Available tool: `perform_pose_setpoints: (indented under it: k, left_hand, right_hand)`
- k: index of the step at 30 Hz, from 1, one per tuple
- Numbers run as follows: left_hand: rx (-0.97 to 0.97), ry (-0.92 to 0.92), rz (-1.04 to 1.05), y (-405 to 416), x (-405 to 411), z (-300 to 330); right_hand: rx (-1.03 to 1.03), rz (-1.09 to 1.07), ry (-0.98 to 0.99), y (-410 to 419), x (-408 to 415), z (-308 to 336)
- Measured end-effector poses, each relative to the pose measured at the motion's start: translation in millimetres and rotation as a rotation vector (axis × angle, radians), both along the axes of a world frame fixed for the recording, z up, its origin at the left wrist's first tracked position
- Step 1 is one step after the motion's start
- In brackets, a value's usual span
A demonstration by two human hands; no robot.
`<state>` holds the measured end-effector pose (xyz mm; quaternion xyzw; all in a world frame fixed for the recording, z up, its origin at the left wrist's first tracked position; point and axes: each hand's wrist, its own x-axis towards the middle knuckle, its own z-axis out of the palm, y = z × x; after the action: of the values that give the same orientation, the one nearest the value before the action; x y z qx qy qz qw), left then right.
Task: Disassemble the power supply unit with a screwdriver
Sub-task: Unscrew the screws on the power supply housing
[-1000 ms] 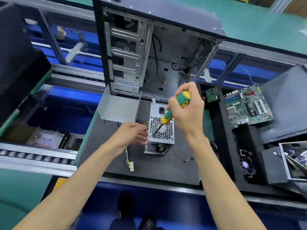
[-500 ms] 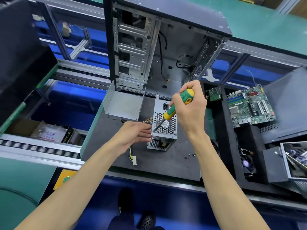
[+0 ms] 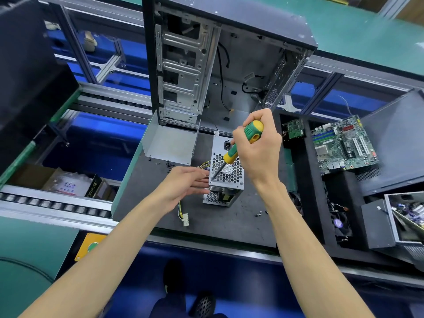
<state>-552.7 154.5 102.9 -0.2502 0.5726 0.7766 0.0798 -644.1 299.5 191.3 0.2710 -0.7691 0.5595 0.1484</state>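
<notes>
A small silver power supply unit (image 3: 229, 173) with a honeycomb grille stands on the dark work mat (image 3: 224, 221). Yellow and black cables with a white connector (image 3: 185, 219) trail from its left side. My right hand (image 3: 259, 152) grips a green and yellow screwdriver (image 3: 241, 143), whose tip sits at the near left corner of the unit's top face. My left hand (image 3: 185, 184) rests flat against the unit's left side with fingers extended, steadying it.
An empty open computer case (image 3: 220, 65) stands upright behind the unit, a bent metal plate (image 3: 169, 141) at its foot. Loose screws (image 3: 260, 213) lie on the mat. A motherboard (image 3: 341, 143), a small card (image 3: 294, 130) and fans fill black trays on the right.
The view has shifted slightly. Both hands hold nearly the same pose at the unit, with the screwdriver tip staying on the same corner.
</notes>
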Motion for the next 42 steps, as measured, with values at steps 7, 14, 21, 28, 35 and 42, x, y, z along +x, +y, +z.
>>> perform_pose_setpoints:
  k: [7,14,21,28,35,42]
  left_hand:
    - [-0.059,0.008,-0.003,-0.8,1.0,-3.1]
    - [-0.086,0.02,0.027,0.5,-0.4,-4.0]
    - [-0.093,0.017,0.045,2.4,0.0,-2.8]
    - [-0.068,-0.024,0.058,7.4,1.4,2.1]
    - [-0.088,0.01,0.103,18.7,5.5,2.4]
    - [-0.09,0.016,0.136,24.0,11.4,2.4]
  right_hand:
    - [0.002,-0.021,0.001,-1.4,0.9,-0.4]
    - [0.021,-0.003,-0.012,-0.4,0.8,2.0]
    - [0.138,0.056,0.114,-3.5,12.8,7.5]
    - [0.586,0.036,0.002,-6.5,19.2,38.2]
    - [0.793,0.095,-0.046,-19.1,29.5,65.7]
    - [0.795,0.26,0.039,-16.1,36.0,62.7]
